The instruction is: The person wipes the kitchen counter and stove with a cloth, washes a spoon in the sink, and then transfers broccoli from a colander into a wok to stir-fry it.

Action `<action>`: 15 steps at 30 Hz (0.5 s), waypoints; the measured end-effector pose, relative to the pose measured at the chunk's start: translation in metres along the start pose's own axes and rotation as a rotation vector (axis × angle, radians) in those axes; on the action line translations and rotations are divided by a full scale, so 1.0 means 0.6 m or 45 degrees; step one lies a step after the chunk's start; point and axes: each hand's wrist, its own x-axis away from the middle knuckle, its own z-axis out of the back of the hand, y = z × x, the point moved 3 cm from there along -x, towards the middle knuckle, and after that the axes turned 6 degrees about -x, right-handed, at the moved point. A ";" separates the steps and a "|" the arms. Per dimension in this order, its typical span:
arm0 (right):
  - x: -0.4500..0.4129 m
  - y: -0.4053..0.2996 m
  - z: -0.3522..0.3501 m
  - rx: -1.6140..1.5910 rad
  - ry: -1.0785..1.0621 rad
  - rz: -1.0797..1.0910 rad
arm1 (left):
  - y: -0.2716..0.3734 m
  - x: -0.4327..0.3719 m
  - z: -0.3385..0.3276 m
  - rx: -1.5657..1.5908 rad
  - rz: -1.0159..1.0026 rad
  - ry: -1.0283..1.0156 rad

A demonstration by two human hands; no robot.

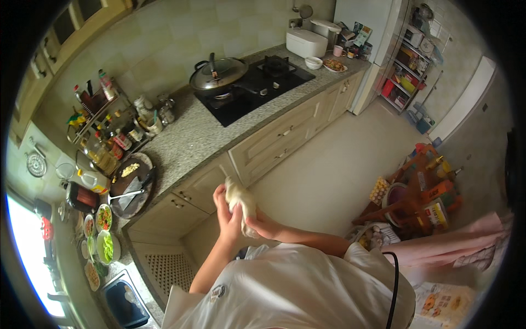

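A bunched, off-white cloth (243, 202) is held in front of my body, out over the floor beside the counter's inner corner. My left hand (228, 217) wraps it from the left, thumb lying across the folds. On the other side my right hand (263, 225) grips the lower part, its fingers partly hidden by the cloth. A thin end of the cloth sticks up at the top. Both hands are apart from the counter (193, 135).
Left on the counter are a round cutting board (141, 164) with a cleaver (130, 193), bowls of chopped vegetables (107, 246) and a sink (125, 298). A lidded wok (220, 74) sits on the gas hob (246, 96). Right stands a cluttered wooden rack (411, 193).
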 end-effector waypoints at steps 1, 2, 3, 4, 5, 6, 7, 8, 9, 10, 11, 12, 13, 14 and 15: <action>0.006 -0.030 0.021 0.033 0.080 -0.126 | -0.019 -0.018 -0.045 0.279 0.088 0.025; 0.011 -0.047 0.043 0.064 0.158 -0.253 | -0.034 -0.034 -0.084 0.377 0.051 0.080; 0.014 -0.060 0.063 0.077 0.158 -0.260 | -0.030 -0.049 -0.124 0.421 0.087 0.119; 0.013 -0.076 0.084 0.188 0.294 -0.068 | -0.038 -0.060 -0.156 0.457 0.118 0.072; 0.014 -0.092 0.105 0.294 0.423 0.125 | -0.056 -0.071 -0.183 0.490 0.149 0.028; 0.016 -0.099 0.127 0.308 0.540 0.125 | -0.080 -0.082 -0.207 0.434 0.276 0.007; 0.012 -0.101 0.153 0.138 0.615 0.073 | -0.094 -0.087 -0.227 0.382 0.364 -0.029; 0.008 -0.108 0.171 -0.074 0.648 0.054 | -0.114 -0.095 -0.246 0.345 0.384 -0.087; 0.004 -0.119 0.191 -0.282 0.692 0.043 | -0.124 -0.111 -0.268 0.314 0.401 -0.160; 0.002 -0.116 0.222 -0.302 0.712 0.015 | -0.130 -0.123 -0.279 0.225 0.366 -0.254; 0.002 -0.112 0.253 -0.220 0.713 -0.122 | -0.136 -0.138 -0.286 0.112 0.346 -0.373; 0.000 -0.097 0.286 -0.264 0.749 -0.247 | -0.160 -0.152 -0.292 0.072 0.306 -0.368; -0.009 -0.089 0.318 -0.307 0.783 -0.373 | -0.184 -0.170 -0.301 0.030 0.264 -0.363; -0.024 -0.088 0.344 -0.438 0.776 -0.321 | -0.210 -0.185 -0.302 0.087 0.356 -0.370; -0.042 -0.092 0.373 -0.562 0.770 -0.267 | -0.235 -0.203 -0.305 0.152 0.443 -0.378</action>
